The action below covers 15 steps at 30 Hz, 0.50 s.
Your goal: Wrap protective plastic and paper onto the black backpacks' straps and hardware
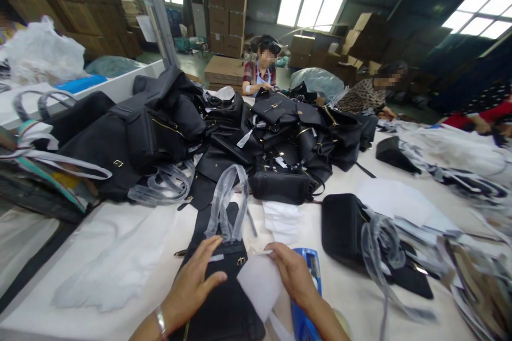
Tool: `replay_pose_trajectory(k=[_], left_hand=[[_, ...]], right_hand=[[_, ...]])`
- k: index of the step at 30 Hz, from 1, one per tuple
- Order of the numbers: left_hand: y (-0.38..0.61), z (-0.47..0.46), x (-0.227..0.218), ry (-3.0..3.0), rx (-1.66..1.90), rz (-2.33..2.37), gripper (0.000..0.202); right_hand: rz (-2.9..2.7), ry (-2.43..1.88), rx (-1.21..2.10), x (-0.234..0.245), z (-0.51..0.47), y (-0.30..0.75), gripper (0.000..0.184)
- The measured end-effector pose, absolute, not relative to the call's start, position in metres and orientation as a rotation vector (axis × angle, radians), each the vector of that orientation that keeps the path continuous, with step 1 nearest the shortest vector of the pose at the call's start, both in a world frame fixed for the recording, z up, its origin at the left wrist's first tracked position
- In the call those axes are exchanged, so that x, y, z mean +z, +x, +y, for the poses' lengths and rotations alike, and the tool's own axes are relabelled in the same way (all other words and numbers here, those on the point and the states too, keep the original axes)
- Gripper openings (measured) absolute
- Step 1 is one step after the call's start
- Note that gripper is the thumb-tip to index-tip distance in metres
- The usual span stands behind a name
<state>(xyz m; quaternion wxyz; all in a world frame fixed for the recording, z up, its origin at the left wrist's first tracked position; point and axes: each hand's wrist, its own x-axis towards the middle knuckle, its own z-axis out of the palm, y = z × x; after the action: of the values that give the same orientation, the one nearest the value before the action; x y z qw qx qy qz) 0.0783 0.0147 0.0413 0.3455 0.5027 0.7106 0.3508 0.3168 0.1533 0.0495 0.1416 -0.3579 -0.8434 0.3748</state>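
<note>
A black bag (224,306) with a small gold buckle lies flat on the table in front of me. Clear plastic wraps its handles (229,197), which point away from me. My left hand (196,272) rests over the bag's left side, fingers spread, with nothing seen in it. In my right hand (292,272) is a piece of white paper (262,283), pinched at its upper edge and hanging over the bag's right side. Right beside that hand, partly behind the forearm, stands a blue tape dispenser (306,298).
A large heap of black bags (280,117) fills the table's far side. Another black bag (344,229) with plastic-wrapped straps lies to the right, near white sheets (400,202). Thin white wrapping (108,261) lies at left. Several co-workers sit or stand beyond; cardboard boxes (227,13) are stacked behind.
</note>
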Motion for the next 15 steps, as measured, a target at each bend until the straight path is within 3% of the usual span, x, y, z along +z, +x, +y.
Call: replay_pose_trajectory(k=[2,5,10,15], left_hand=[[0.095,0.035,0.053,1.205,0.953,1.518,0.068],[0.109,0.051,0.048,0.842,0.905,1.165,0.056],[0.094,0.024,0.013,0.334,1.080,1.367,0.045],[0.076,-0.005,0.003,0.129,1.251,1.504,0.040]], right_hand=[[-2.404,-0.878,1.305,0.063,0.156,0.296,0.025],[-2.345,-0.823,1.432,0.060,0.161,0.268,0.019],[-2.403,-1.439,1.042,0.013,0.156,0.261,0.020],[-2.679,-1.614,0.835,-0.014,0.115,0.264,0.023]])
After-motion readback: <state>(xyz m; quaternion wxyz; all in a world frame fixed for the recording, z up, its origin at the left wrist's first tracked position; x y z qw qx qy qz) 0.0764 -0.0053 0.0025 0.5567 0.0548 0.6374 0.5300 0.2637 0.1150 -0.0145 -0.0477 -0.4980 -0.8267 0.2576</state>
